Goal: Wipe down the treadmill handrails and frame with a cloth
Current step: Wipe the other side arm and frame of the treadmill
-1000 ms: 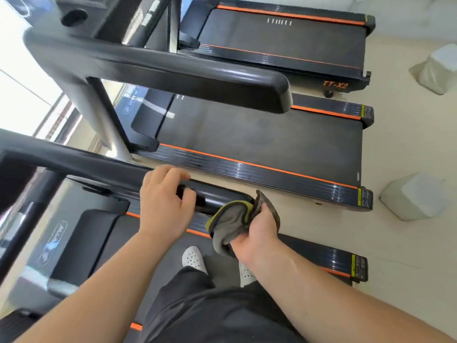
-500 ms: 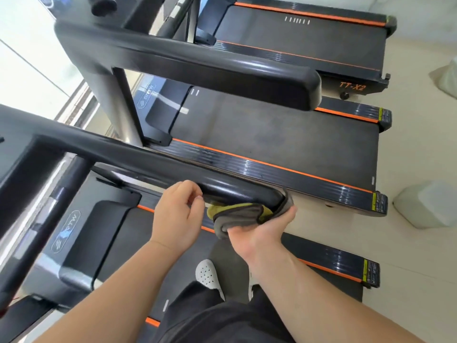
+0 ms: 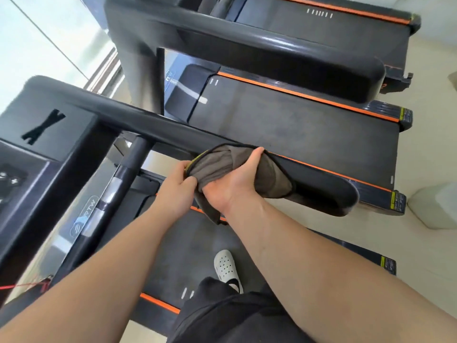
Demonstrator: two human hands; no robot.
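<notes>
A grey cloth with a yellow-green edge point(image 3: 222, 164) is wrapped over the black right handrail point(image 3: 326, 194) of the treadmill I stand on. My right hand point(image 3: 235, 184) grips the cloth from below, fingers curled up over the rail. My left hand point(image 3: 176, 188) pinches the cloth's left corner just beside it. The rail runs from the console point(image 3: 44, 125) at the left to its rounded end at the right. The part of the rail under the cloth is hidden.
A black upright post point(image 3: 118, 179) rises at the left. A second treadmill point(image 3: 296, 125) lies alongside, with its own handrail point(image 3: 272, 58) above, and a third beyond. My white shoe point(image 3: 226, 268) stands on the belt. A pale block point(image 3: 435, 206) sits on the floor at right.
The cloth has gone from hanging at the rail's end to wrapped over the rail further in. My left hand let go of the rail and took the cloth's corner. The view swung left.
</notes>
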